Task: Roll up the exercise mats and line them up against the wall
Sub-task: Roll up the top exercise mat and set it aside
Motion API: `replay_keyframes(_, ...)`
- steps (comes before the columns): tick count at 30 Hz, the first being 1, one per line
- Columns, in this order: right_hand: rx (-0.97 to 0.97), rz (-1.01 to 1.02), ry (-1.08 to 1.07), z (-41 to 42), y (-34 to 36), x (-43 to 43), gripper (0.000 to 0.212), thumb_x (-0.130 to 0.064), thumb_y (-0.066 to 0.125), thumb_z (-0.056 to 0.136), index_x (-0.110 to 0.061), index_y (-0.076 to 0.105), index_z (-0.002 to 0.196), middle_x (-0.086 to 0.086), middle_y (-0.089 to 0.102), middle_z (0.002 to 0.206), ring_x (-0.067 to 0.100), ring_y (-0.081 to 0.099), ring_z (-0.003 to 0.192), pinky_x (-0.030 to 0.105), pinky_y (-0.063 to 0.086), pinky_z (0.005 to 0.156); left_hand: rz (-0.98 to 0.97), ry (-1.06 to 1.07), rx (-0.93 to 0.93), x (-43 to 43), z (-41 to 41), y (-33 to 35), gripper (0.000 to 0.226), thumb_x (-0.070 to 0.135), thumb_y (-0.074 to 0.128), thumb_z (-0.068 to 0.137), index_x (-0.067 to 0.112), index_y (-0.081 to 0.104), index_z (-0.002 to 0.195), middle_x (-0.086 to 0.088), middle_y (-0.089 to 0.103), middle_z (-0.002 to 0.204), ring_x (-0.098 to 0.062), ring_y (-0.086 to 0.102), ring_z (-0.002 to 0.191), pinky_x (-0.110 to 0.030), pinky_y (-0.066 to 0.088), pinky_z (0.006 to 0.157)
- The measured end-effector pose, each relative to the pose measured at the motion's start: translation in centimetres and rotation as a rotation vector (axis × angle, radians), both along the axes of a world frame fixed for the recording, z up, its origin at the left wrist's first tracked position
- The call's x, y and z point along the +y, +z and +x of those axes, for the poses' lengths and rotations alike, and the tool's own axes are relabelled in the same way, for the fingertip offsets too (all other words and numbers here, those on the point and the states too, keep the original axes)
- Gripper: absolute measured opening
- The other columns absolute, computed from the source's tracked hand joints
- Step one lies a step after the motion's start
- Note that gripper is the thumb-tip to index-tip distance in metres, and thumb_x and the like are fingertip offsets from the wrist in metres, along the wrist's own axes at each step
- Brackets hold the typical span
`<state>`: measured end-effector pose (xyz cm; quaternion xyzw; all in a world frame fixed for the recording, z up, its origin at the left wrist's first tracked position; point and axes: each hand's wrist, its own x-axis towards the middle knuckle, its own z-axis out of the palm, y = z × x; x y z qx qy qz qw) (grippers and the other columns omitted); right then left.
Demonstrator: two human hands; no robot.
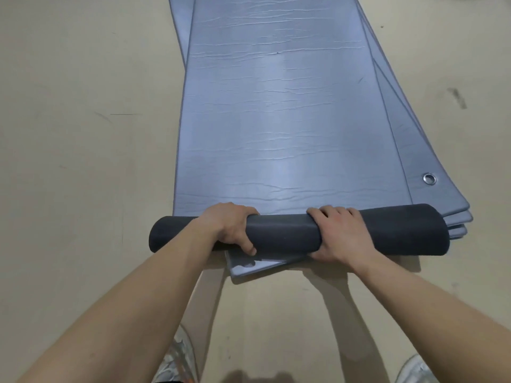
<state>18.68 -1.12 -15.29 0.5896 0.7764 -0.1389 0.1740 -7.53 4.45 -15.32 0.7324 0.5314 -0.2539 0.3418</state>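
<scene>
- Grip: I saw both hands clamped on the roll (287,233). The left hand (229,228) had its fingers curled over the top and its thumb on the near side, and the right hand (336,236) wrapped it the same way.
- Place: the roll lay at the near end of the top mat (276,120), the rest of which lay flat on the stack (409,139) on the floor (83,134). No wall was in my view.
- Skew: the roll sat askew to the mats beneath, its left end out over bare floor. I judged that uneven pushing would make it cone, with the ends telescoping.
- Snag: a corner (249,268) of a lower mat poked out under the roll, touching the left thumb. A finger catching it could drag a second mat into the roll.
- Slack: both hands were near the middle and the ends were unheld, so a loose core might spring open if the grip eased.
- Slide: the mat looked glossy, so I reckoned a hard push might shift the stack.
- Writing: I could read none, neither brand nor label. The only fitting was an eyelet (429,178) on a lower mat at the right.
</scene>
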Motion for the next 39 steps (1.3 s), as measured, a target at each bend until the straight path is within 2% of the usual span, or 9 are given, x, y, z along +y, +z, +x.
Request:
replay_keyframes(5, 0.1, -0.318, -0.039, 0.1, 2.0, 6.1, 0.084, -0.069, 0.079, 0.054, -0.039, 0.052, 0.129, -0.01, 0.064, 0.113, 0.021, 0.06, 0.1, 0.037, 0.051, 0.084, 0.562, -0.066, 0.135, -4.1, 2.1, -1.6, 0.097, 0.069, 0.075, 0.066, 0.03, 0.034, 0.145, 0.0, 0.054, 0.134, -0.029, 0.055, 0.115, -0.044, 0.039, 0.1)
replay_keyframes(7, 0.103, -0.299, -0.019, -0.2, 1.7, 7.1, 0.09, -0.072, 0.081, 0.053, -0.038, 0.052, 0.132, -0.01, 0.06, 0.117, 0.021, 0.058, 0.106, 0.038, 0.049, 0.087, 0.529, -0.018, 0.112, -3.0, 2.0, -2.1, 0.099, 0.073, 0.076, 0.06, 0.033, 0.035, 0.141, 0.001, 0.055, 0.131, -0.029, 0.056, 0.112, -0.045, 0.04, 0.099)
replay_keyframes(11, 0.021, 0.171, 0.062, -0.3, 0.0, 4.3, 0.111, -0.08, 0.075, 0.056, -0.027, 0.039, 0.147, 0.003, 0.051, 0.137, 0.029, 0.05, 0.123, 0.047, 0.037, 0.107, 0.16, 0.056, -0.038, 3.3, 0.9, -0.9, 0.1, 0.072, 0.086, 0.05, 0.039, 0.042, 0.134, 0.008, 0.062, 0.122, -0.023, 0.06, 0.105, -0.044, 0.05, 0.093)
replay_keyframes(13, -0.029, 0.25, 0.101, -0.2, -1.6, 2.7, 0.125, -0.076, 0.081, 0.048, -0.02, 0.034, 0.15, 0.009, 0.047, 0.14, 0.034, 0.045, 0.128, 0.053, 0.031, 0.111, 0.087, 0.056, -0.055, 4.7, 1.0, -1.0, 0.1, 0.069, 0.089, 0.053, 0.038, 0.043, 0.136, 0.008, 0.061, 0.126, -0.022, 0.058, 0.109, -0.043, 0.049, 0.094)
replay_keyframes(19, -0.015, 0.039, 0.12, -0.7, -1.7, 9.6, 0.115, -0.078, 0.073, 0.048, -0.032, 0.033, 0.146, 0.001, 0.05, 0.137, 0.028, 0.05, 0.123, 0.047, 0.034, 0.107, 0.6, -0.001, 0.024, -0.7, -1.2, -3.9, 0.132, 0.082, 0.073, 0.055, 0.027, 0.012, 0.159, -0.007, 0.027, 0.158, -0.032, 0.026, 0.146, -0.053, 0.017, 0.123)
replay_keyframes(22, -0.019, 0.06, 0.104, -0.4, -2.2, 10.3, 0.124, -0.081, 0.074, 0.05, -0.031, 0.027, 0.153, 0.003, 0.042, 0.146, 0.029, 0.042, 0.133, 0.05, 0.027, 0.115, 0.627, 0.007, 0.014, 0.7, -1.6, -5.3, 0.125, 0.065, 0.081, 0.057, 0.03, 0.017, 0.159, -0.002, 0.036, 0.155, -0.028, 0.035, 0.141, -0.048, 0.018, 0.121)
replay_keyframes(27, -0.022, 0.3, 0.109, -0.7, -4.1, 7.6, 0.117, -0.059, 0.087, 0.051, -0.02, 0.036, 0.149, 0.009, 0.051, 0.134, 0.034, 0.05, 0.121, 0.052, 0.029, 0.111, 0.546, 0.044, -0.021, 3.1, -1.6, -4.6, 0.113, 0.06, 0.077, 0.055, 0.037, 0.027, 0.154, 0.005, 0.045, 0.145, -0.024, 0.045, 0.13, -0.044, 0.025, 0.116)
replay_keyframes(34, -0.031, -0.13, 0.132, -0.5, 0.9, 7.5, 0.096, -0.067, 0.077, 0.054, -0.037, 0.041, 0.138, -0.006, 0.06, 0.114, 0.023, 0.062, 0.099, 0.038, 0.049, 0.089, 0.16, 0.011, 0.037, 1.8, -0.4, -0.5, 0.119, 0.063, 0.084, 0.061, 0.032, 0.021, 0.157, -0.002, 0.048, 0.142, -0.027, 0.048, 0.126, -0.045, 0.038, 0.11)
replay_keyframes(39, 0.072, -0.426, -0.014, -0.2, 2.5, 7.1, 0.096, -0.06, 0.088, 0.048, -0.039, 0.05, 0.134, -0.012, 0.064, 0.114, 0.019, 0.061, 0.101, 0.035, 0.051, 0.086, 0.522, -0.009, 0.04, -5.2, 1.9, -0.9, 0.101, 0.063, 0.075, 0.069, 0.031, 0.027, 0.152, 0.0, 0.043, 0.148, -0.027, 0.046, 0.13, -0.043, 0.033, 0.113)
